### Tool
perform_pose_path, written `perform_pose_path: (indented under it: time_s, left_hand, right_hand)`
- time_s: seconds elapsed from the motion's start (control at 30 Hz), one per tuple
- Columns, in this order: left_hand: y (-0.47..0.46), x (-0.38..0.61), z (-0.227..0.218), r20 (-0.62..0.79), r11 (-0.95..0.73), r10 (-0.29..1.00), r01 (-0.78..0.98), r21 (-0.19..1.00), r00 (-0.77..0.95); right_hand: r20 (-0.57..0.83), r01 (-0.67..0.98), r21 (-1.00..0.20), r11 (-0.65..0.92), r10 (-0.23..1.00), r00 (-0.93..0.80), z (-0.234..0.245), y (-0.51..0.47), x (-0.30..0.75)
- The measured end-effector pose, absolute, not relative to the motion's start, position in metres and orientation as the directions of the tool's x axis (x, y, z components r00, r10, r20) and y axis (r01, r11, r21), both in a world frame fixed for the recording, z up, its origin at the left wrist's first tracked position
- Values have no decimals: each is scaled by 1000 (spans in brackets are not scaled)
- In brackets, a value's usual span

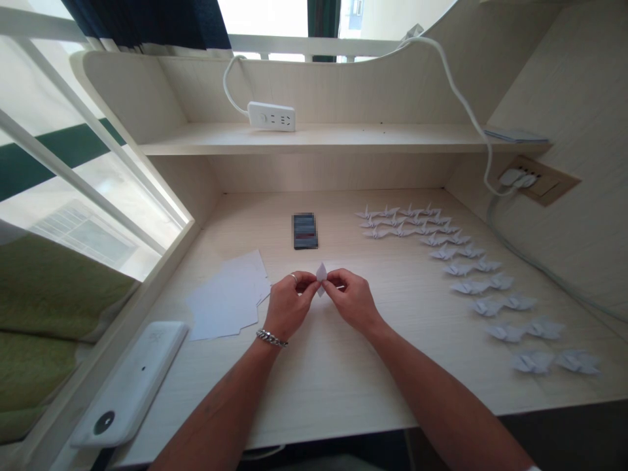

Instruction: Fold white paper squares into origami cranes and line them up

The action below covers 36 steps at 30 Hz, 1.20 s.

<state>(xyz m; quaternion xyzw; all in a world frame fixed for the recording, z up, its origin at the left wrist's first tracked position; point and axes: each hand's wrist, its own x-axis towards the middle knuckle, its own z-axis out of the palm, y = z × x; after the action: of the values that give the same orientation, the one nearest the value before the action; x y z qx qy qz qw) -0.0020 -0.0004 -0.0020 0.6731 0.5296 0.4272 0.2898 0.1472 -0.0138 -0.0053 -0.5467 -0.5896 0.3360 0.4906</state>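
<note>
Both hands meet over the middle of the wooden desk (318, 366). My left hand (289, 304), with a ring and a chain bracelet, pinches the left side of a small folded white paper piece (321, 273). My right hand (350, 299) pinches its right side. The paper's pointed tip sticks up between the fingertips, just above the desk. A loose stack of white paper sheets (228, 297) lies to the left of my left hand.
Several finished white paper cranes (461, 268) lie in rows across the right side of the desk. A phone (305, 230) lies beyond my hands. A white flat device (130, 383) sits at the front left. A power strip (272, 116) rests on the shelf, with a cable to a wall socket (532, 180).
</note>
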Motion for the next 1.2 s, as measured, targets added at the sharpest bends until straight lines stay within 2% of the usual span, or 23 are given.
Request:
perform_pose_path:
  time_s: [0.3, 0.67, 0.77, 0.87, 0.97, 1.1, 1.2]
  left_hand:
    - [-3, 0, 0, 346, -378, 923, 560, 737, 168]
    - [-6, 2, -4, 535, -522, 821, 640, 564, 199]
    - [-6, 3, -5, 560, -571, 796, 592, 569, 229]
    - [-8, 5, -4, 551, -587, 798, 526, 616, 245]
    - [-10, 8, -2, 523, -585, 808, 488, 648, 273]
    - [-12, 9, 2, 502, -573, 819, 454, 682, 279]
    - [-12, 6, 5, 514, -542, 836, 438, 717, 193]
  right_hand:
    - [244, 346, -915, 207, 967, 66, -6, -16, 145]
    - [314, 374, -889, 266, 947, 73, -3, -20, 141]
    - [285, 288, -924, 250, 954, 87, -6, -17, 143]
    - [201, 54, -979, 196, 973, 116, -11, -9, 147]
    - [127, -135, -980, 143, 985, 120, -14, -3, 150]
    - [91, -175, -979, 110, 989, 113, -16, 0, 151]
    - [112, -135, -983, 127, 988, 110, -16, 0, 151]
